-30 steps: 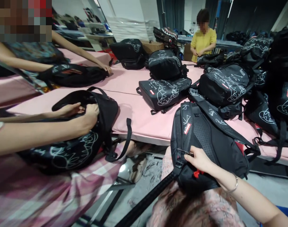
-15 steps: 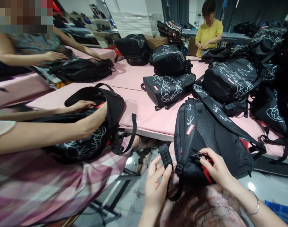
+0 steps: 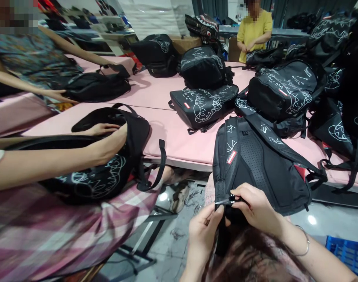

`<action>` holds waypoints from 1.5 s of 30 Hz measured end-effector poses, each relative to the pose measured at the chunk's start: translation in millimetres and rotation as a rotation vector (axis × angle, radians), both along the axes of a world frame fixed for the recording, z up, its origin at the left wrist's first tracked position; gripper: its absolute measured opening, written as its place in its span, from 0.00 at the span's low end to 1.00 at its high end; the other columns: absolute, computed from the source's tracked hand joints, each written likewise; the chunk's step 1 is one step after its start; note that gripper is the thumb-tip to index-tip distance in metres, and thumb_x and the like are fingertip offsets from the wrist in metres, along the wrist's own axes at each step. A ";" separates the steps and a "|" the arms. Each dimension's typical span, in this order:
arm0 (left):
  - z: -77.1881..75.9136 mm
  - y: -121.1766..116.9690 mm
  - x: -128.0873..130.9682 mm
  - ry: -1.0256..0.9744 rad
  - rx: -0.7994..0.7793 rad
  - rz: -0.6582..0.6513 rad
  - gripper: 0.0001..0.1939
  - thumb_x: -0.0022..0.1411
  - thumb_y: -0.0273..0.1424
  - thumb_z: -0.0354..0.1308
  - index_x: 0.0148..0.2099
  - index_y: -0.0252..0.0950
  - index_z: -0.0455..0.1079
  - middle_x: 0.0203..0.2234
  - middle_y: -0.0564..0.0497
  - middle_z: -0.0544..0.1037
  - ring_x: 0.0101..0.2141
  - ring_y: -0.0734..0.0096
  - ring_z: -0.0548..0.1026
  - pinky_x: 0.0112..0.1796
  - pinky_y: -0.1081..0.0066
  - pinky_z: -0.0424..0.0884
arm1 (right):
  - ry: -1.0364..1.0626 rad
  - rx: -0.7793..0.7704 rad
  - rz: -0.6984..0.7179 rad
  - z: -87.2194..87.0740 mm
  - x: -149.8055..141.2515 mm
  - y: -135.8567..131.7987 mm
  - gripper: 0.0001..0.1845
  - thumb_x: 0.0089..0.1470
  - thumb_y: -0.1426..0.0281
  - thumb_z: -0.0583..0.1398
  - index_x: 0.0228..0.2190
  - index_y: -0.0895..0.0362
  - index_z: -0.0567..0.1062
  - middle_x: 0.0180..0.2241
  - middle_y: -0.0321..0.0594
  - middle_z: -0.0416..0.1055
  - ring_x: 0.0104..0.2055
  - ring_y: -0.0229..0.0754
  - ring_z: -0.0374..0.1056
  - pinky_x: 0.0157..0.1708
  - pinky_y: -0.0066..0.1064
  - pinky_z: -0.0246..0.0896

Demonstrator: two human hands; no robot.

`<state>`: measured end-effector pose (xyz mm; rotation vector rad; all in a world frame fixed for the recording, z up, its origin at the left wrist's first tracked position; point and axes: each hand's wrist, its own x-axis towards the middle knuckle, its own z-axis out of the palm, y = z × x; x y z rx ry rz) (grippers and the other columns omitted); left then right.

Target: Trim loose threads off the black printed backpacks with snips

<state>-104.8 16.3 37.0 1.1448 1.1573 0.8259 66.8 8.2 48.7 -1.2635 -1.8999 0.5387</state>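
Note:
A black backpack (image 3: pixel 261 164) with white scribble print and a red tag leans from my lap against the pink table's edge, back panel and straps facing me. My right hand (image 3: pixel 257 207) pinches a small metal zipper pull (image 3: pixel 230 199) at the bag's lower end. My left hand (image 3: pixel 204 231) grips the black strap (image 3: pixel 221 235) that hangs down from the same corner, fingertips close to the right hand.
The pink table (image 3: pixel 173 137) carries several more black printed backpacks (image 3: pixel 204 105). At my left a person's arms (image 3: pixel 64 156) reach into an open backpack (image 3: pixel 108 156). Another person handles a flat bag (image 3: pixel 96 86) at far left. A person in yellow (image 3: pixel 255 31) stands at the back. A blue crate (image 3: pixel 348 252) sits at lower right.
My left hand came into view, took the strap end, then slid up it to the bag's corner. My right hand stayed at the zipper. The neighbour's arms shifted slightly.

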 end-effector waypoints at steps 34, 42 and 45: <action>11.1 -2.8 13.7 -0.436 -0.309 0.095 0.14 0.49 0.38 0.62 0.31 0.31 0.68 0.16 0.55 0.63 0.20 0.81 0.60 0.23 0.79 0.55 | 0.368 -0.139 -0.020 1.4 14.3 -6.1 0.08 0.57 0.68 0.53 0.36 0.57 0.68 0.33 0.39 0.66 0.34 0.36 0.62 0.35 0.27 0.56; 13.5 -27.0 34.7 -0.575 -0.435 -0.166 0.18 0.54 0.43 0.56 0.37 0.31 0.69 0.12 0.56 0.59 0.16 0.80 0.57 0.21 0.78 0.58 | 0.909 -0.650 -0.131 -6.6 1.2 0.5 0.20 0.42 0.58 0.62 0.21 0.59 0.60 0.17 0.29 0.51 0.19 0.28 0.46 0.18 0.22 0.44; 7.2 -24.5 28.4 -0.225 -0.152 0.070 0.22 0.47 0.42 0.62 0.42 0.35 0.72 0.29 0.47 0.75 0.31 0.67 0.71 0.32 0.73 0.67 | 0.861 -0.616 -0.227 -6.8 0.9 4.7 0.21 0.44 0.59 0.61 0.19 0.58 0.56 0.16 0.28 0.47 0.19 0.28 0.43 0.18 0.22 0.40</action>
